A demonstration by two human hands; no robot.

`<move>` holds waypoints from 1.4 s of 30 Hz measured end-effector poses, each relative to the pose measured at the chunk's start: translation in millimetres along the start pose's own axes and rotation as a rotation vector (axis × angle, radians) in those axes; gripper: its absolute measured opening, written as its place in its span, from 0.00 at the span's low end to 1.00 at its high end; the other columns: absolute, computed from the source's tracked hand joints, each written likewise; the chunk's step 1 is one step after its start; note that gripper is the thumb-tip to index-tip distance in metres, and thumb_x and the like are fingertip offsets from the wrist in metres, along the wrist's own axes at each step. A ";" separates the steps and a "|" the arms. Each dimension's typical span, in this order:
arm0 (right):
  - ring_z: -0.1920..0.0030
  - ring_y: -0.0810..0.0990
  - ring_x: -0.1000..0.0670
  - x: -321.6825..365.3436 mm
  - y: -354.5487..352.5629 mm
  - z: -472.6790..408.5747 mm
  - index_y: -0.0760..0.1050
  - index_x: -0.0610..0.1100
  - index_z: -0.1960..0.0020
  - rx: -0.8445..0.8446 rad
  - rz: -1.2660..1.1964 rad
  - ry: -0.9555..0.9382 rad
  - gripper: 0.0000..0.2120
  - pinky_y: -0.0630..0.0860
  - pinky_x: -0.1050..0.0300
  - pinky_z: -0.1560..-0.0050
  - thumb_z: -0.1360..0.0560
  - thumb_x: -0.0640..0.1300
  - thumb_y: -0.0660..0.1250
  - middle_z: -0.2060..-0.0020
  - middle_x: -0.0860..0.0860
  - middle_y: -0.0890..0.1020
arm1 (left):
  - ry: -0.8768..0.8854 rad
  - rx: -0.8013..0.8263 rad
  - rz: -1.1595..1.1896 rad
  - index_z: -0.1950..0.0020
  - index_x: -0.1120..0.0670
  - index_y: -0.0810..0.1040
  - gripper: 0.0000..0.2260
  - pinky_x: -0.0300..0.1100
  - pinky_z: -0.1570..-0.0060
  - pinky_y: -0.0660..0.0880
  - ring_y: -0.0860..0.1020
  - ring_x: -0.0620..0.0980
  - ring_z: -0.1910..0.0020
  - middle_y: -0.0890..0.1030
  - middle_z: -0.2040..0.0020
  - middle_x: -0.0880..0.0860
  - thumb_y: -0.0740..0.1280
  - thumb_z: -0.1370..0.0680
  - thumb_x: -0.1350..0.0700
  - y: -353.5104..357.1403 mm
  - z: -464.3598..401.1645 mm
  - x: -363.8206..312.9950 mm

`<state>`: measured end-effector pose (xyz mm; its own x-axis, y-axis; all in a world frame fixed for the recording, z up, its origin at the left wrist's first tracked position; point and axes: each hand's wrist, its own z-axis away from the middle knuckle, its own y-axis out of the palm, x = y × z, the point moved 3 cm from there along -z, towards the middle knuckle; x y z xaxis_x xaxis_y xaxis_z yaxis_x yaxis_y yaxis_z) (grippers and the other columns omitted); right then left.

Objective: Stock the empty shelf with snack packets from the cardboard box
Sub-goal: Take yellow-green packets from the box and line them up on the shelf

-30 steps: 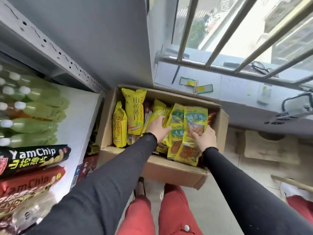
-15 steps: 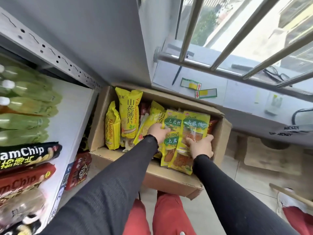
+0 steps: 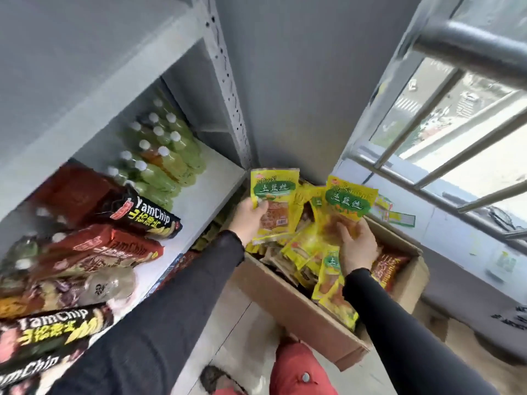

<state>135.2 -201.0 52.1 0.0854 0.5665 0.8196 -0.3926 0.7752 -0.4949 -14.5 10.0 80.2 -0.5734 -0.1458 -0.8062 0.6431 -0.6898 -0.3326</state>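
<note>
Above the cardboard box:
Left hand: raised over the box's shelf-side edge on an outstretched dark-sleeved arm; fingers are closed on one yellow-green snack packet, pinched at its left edge.
Left packet axis: held upright, long axis vertical, green label band at the top, printed face turned toward the camera.
Right hand: lifted over the middle of the box, palm turned away from the camera, fingers spread behind a second snack packet and gripping its lower part.
Right packet axis: long axis near vertical, top tipped slightly toward the window bars, label band uppermost.
Loose packets: lying in a heap inside the box below both hands, several draped over its near wall.
Box: set on the floor, just beside the shelf, flaps open.
Shelf: bare white board nearest the box; green bottles and YamChip boxes are stacked farther from it.
</note>
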 end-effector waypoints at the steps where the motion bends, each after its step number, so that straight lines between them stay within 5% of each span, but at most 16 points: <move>1: 0.49 0.80 0.50 15.8 6.7 8.4 0.79 0.49 0.42 0.015 0.033 -0.039 0.08 0.72 0.54 0.50 0.21 0.47 0.68 0.50 0.53 0.85 | 0.034 -0.043 0.010 0.47 0.59 0.78 0.12 0.47 0.51 0.75 0.76 0.50 0.54 0.80 0.52 0.54 0.63 0.17 0.51 -25.1 11.8 -2.9; 5: 0.43 0.81 0.40 46.9 16.5 42.5 0.79 0.53 0.38 0.024 0.251 -0.076 0.12 0.76 0.48 0.47 0.21 0.48 0.65 0.43 0.46 0.84 | 0.068 -0.150 0.070 0.47 0.59 0.79 0.20 0.58 0.46 0.77 0.79 0.54 0.54 0.83 0.51 0.59 0.63 0.21 0.42 -116.2 59.8 16.9; 8: 0.38 0.79 0.35 57.0 9.5 69.2 0.80 0.51 0.36 -0.042 0.333 0.001 0.15 0.75 0.47 0.43 0.20 0.45 0.64 0.36 0.41 0.81 | 0.085 -0.196 0.111 0.54 0.57 0.79 0.16 0.52 0.53 0.75 0.77 0.52 0.58 0.81 0.57 0.59 0.64 0.20 0.44 -167.5 105.0 36.7; 12: 0.42 0.80 0.36 104.7 31.2 143.0 0.83 0.50 0.41 -0.037 0.117 -0.139 0.12 0.73 0.49 0.47 0.21 0.48 0.66 0.44 0.40 0.84 | 0.137 -0.227 0.155 0.48 0.63 0.77 0.16 0.47 0.58 0.68 0.72 0.52 0.63 0.76 0.61 0.56 0.63 0.17 0.50 -228.4 170.3 55.3; 16: 0.48 0.85 0.44 183.9 99.1 236.3 0.83 0.52 0.47 0.209 -0.189 -0.431 0.09 0.80 0.40 0.43 0.25 0.49 0.69 0.51 0.50 0.87 | 0.228 -0.349 0.219 0.49 0.59 0.78 0.20 0.54 0.48 0.77 0.80 0.58 0.55 0.83 0.54 0.58 0.65 0.25 0.42 -304.3 238.1 64.3; 19: 0.51 0.86 0.49 256.4 147.6 321.1 0.81 0.46 0.44 0.386 -0.333 -0.587 0.08 0.83 0.49 0.46 0.23 0.41 0.70 0.51 0.48 0.87 | 0.300 -0.451 0.298 0.48 0.54 0.79 0.08 0.61 0.43 0.78 0.83 0.57 0.47 0.85 0.48 0.56 0.67 0.23 0.51 -369.0 295.4 68.9; 23: 0.51 0.86 0.46 328.1 210.0 420.8 0.79 0.48 0.45 0.650 -0.418 -0.714 0.08 0.83 0.45 0.48 0.24 0.41 0.71 0.52 0.48 0.87 | 0.385 -0.637 0.427 0.43 0.50 0.79 0.11 0.57 0.47 0.81 0.83 0.51 0.46 0.85 0.46 0.52 0.69 0.22 0.63 -459.7 367.1 85.6; 28: 0.55 0.86 0.49 375.0 291.4 521.4 0.78 0.49 0.44 0.946 -0.418 -0.717 0.16 0.83 0.51 0.51 0.27 0.32 0.66 0.54 0.50 0.87 | 0.399 -0.869 0.526 0.38 0.50 0.79 0.16 0.52 0.41 0.78 0.83 0.50 0.42 0.85 0.42 0.50 0.70 0.23 0.64 -573.2 431.8 131.3; 32: 0.62 0.86 0.55 395.6 360.4 582.2 0.75 0.43 0.47 1.127 -0.397 -0.633 0.16 0.81 0.61 0.61 0.24 0.24 0.61 0.60 0.52 0.87 | 0.358 -1.020 0.557 0.40 0.55 0.79 0.13 0.49 0.47 0.81 0.85 0.51 0.47 0.86 0.45 0.53 0.68 0.22 0.67 -647.3 456.1 173.4; 37: 0.49 0.86 0.44 413.8 448.3 641.0 0.74 0.50 0.45 1.224 -0.276 -0.654 0.13 0.83 0.43 0.48 0.26 0.38 0.69 0.50 0.47 0.86 | 0.243 -1.207 0.509 0.42 0.58 0.75 0.13 0.43 0.59 0.81 0.85 0.53 0.51 0.84 0.47 0.56 0.70 0.23 0.68 -734.9 467.8 228.1; 42: 0.49 0.85 0.43 430.9 512.9 699.3 0.68 0.48 0.38 1.278 -0.161 -0.712 0.18 0.83 0.41 0.47 0.24 0.35 0.68 0.50 0.48 0.83 | 0.089 -1.283 0.420 0.36 0.56 0.74 0.18 0.35 0.65 0.79 0.84 0.50 0.52 0.82 0.45 0.53 0.72 0.24 0.66 -806.6 473.5 275.9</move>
<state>-669.7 245.2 353.3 -0.1049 -0.0471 0.9934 -0.9796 -0.1675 -0.1114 -931.8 190.4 357.7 -0.2146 -0.1006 -0.9715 0.8048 0.5454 -0.2343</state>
